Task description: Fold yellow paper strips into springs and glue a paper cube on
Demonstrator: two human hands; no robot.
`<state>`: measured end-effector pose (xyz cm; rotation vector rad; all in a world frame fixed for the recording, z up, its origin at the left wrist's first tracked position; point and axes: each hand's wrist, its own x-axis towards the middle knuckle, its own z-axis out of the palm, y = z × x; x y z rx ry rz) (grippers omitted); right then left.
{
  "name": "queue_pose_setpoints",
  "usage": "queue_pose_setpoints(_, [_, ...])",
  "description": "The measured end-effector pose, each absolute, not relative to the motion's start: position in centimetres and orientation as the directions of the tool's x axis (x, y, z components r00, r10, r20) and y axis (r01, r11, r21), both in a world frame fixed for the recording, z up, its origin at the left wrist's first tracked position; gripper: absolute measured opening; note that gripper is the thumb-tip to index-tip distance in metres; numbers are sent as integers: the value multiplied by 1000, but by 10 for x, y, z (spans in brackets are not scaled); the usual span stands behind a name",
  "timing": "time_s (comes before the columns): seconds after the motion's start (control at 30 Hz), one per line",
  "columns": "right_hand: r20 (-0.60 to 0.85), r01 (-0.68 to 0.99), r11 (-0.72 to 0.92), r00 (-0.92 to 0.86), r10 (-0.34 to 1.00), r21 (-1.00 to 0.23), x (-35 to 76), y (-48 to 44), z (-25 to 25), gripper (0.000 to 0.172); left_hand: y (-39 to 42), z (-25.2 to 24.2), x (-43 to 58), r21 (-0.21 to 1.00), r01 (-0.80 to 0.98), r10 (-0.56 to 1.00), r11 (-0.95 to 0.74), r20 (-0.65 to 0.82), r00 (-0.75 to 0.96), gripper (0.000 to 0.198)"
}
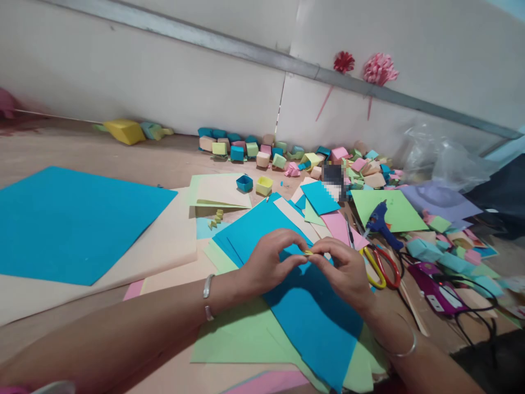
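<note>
Between the fingertips of my left hand (273, 260) and my right hand (344, 271) is a small piece of folded yellow paper (308, 253). Both hands pinch it, thumbs below and index fingers above. They hover over a blue paper sheet (315, 323), which lies on pale green sheets (233, 334). To the left of my hands sits a zigzag-folded yellow paper strip (216, 219). Beyond it stand a small blue paper box (244, 183) and a yellow paper box (264, 186), both open on top.
Scissors (379, 266) with yellow and red handles and a blue glue gun (383, 224) lie to the right, near a magenta power strip (437, 287) with black cables. Several folded paper boxes (237, 153) line the wall. A large blue sheet (82, 224) covers the left.
</note>
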<state>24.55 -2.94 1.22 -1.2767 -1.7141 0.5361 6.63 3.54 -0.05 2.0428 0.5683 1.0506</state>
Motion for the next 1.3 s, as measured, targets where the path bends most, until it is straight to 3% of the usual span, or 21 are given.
queue_pose_setpoints(0.13, [383, 531, 344, -39, 923, -774, 248, -27, 10, 3, 35, -2, 67, 845, 60, 715, -531, 409, 567, 8])
queue_pose_setpoints(0.23, [320, 487, 310, -65, 945, -817, 253, -26, 11, 13, 34, -4, 67, 860, 61, 734, -506, 392, 555, 15])
queue_pose_setpoints(0.33, [156, 346, 189, -120, 980, -919, 261, -23, 12, 36, 33, -6, 68, 870, 38, 730, -492, 389, 562, 23])
queue_pose_setpoints(0.43, [-26, 168, 18, -253, 967, -986, 270, -20, 13, 74, 32, -5, 69, 877, 18, 732, -480, 389, 560, 24])
queue_pose_setpoints(0.53, [-7, 103, 22, -273, 962, -994, 272, -19, 12, 95, 32, -4, 69, 897, 26, 742, -441, 349, 572, 24])
queue_pose_setpoints(0.73, [181, 253, 204, -109, 977, -946, 263, -22, 8, 50, 32, -1, 68, 898, 78, 708, -434, 285, 646, 33])
queue_pose_setpoints(0.83, [209, 338, 224, -81, 975, -914, 260, -23, 6, 43, 32, 0, 69, 932, 76, 762, -355, 241, 602, 36])
queue_pose_setpoints(0.93, [183, 332, 194, -66, 981, -923, 257, -23, 3, 42, 34, 1, 71, 986, -11, 837, -164, 145, 528, 37])
queue_pose_setpoints(1.1, [113, 350, 133, -78, 991, -927, 250, -25, 2, 14, 39, -2, 74, 977, -141, 850, 162, -66, 523, 38])
queue_pose_setpoints(1.3, [-41, 196, -35, -30, 999, -980, 241, -25, 3, 14, 39, 0, 73, 970, -136, 834, 199, -95, 543, 22])
